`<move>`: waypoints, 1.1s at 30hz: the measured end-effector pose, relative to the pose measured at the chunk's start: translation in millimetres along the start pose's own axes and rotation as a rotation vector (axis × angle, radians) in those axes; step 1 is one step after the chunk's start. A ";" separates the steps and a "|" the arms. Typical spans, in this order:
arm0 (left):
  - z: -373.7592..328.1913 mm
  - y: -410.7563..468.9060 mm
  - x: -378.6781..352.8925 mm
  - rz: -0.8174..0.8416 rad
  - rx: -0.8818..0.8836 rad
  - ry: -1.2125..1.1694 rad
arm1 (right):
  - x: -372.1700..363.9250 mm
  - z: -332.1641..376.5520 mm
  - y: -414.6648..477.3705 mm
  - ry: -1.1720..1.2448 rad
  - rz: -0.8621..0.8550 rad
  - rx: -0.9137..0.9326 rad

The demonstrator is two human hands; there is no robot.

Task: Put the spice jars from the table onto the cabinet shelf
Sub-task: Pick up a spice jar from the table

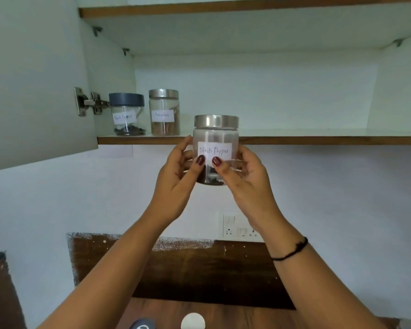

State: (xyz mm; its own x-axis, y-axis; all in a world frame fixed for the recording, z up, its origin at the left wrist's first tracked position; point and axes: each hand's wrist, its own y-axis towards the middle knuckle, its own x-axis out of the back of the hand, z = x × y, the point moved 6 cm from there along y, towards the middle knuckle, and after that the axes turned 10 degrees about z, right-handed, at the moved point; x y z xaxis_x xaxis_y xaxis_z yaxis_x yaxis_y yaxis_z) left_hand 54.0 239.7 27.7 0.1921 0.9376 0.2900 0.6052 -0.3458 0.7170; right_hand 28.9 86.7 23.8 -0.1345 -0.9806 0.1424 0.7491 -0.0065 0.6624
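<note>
Shelf (318, 140) is mostly bare, two jars (164, 112) parked at its left end. Third jar (215, 148) is up at the front edge, left hand (176, 176) and right hand (244, 176) both wrapped round it. Base looks below the lip, so it could clip the edge and slip.

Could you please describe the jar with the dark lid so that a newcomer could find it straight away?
Look at the open cabinet's lower shelf, at its left end by the door hinge. Two jars stand there side by side; the dark-lidded jar is the left one. Its lid is dark grey plastic, while the neighbouring jar and the held jar have silver metal lids.
</note>
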 end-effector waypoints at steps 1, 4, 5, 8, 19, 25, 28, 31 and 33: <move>-1.0 6.8 5.1 -0.007 -0.011 0.039 | 0.7 5.7 9.1 -0.005 0.007 0.019; -2.8 28.2 19.6 -0.053 -0.053 0.168 | 2.4 17.5 36.2 -0.015 0.031 0.046; -3.5 36.3 24.4 -0.073 -0.064 0.209 | 2.1 19.8 45.3 -0.022 0.045 0.046; -4.1 61.1 34.2 -0.078 -0.070 0.300 | 3.0 23.7 72.2 -0.079 0.060 0.054; 32.4 112.4 56.0 -0.048 0.026 0.541 | -1.1 4.2 146.3 -0.465 0.149 -0.025; 52.3 122.5 52.5 -0.016 0.076 0.535 | 0.6 -14.2 163.1 -0.517 0.198 -0.103; 62.3 119.4 50.7 -0.044 0.042 0.574 | 2.3 -19.8 169.1 -0.546 0.232 -0.138; 63.7 119.0 48.8 -0.084 0.024 0.654 | 2.4 -21.2 172.6 -0.571 0.226 -0.159; 63.6 120.3 48.2 -0.116 0.030 0.660 | 1.9 -21.0 173.8 -0.607 0.193 -0.156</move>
State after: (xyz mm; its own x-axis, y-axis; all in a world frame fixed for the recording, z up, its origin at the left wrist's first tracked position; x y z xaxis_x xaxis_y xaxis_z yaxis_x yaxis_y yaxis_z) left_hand 185.2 245.7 87.6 -0.3826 0.7452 0.5462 0.6165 -0.2344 0.7516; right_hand 172.5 79.6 123.7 -0.2964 -0.6824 0.6682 0.8755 0.0855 0.4756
